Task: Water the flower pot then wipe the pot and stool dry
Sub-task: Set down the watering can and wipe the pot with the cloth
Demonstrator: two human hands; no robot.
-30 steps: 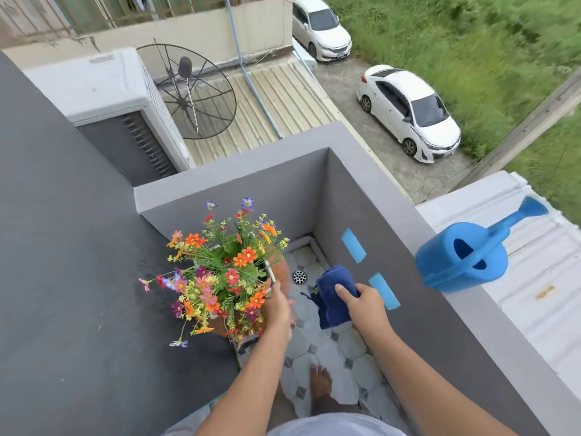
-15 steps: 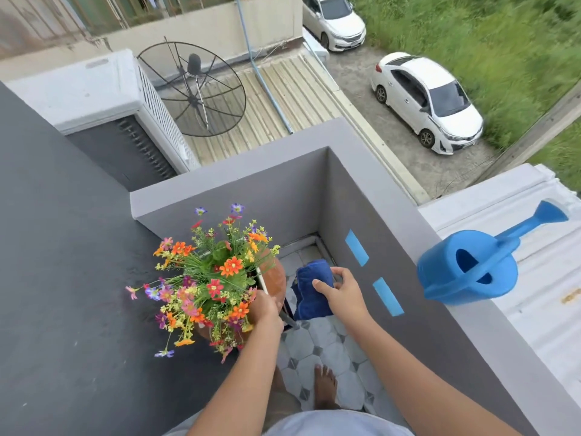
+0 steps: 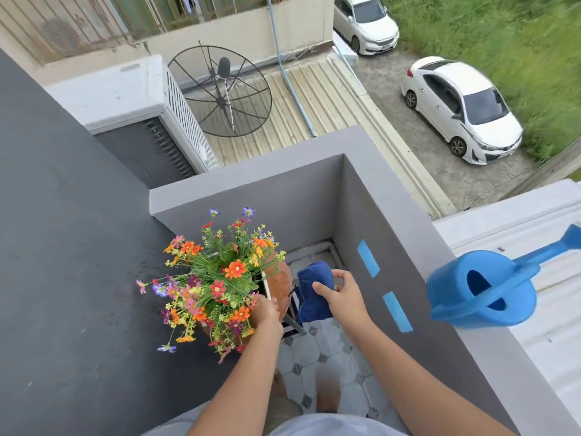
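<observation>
Wet terracotta flower pot [image 3: 279, 286], upright

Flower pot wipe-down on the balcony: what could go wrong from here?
1. The blue watering can sits on top of the parapet ledge, with the drop to the roofs beyond; an elbow bump could send it over.
2. The flower pot stands raised on a stool that is mostly hidden; the left hand steadies the rim, but a hard push from the blue cloth in the right hand could tip it.
</observation>
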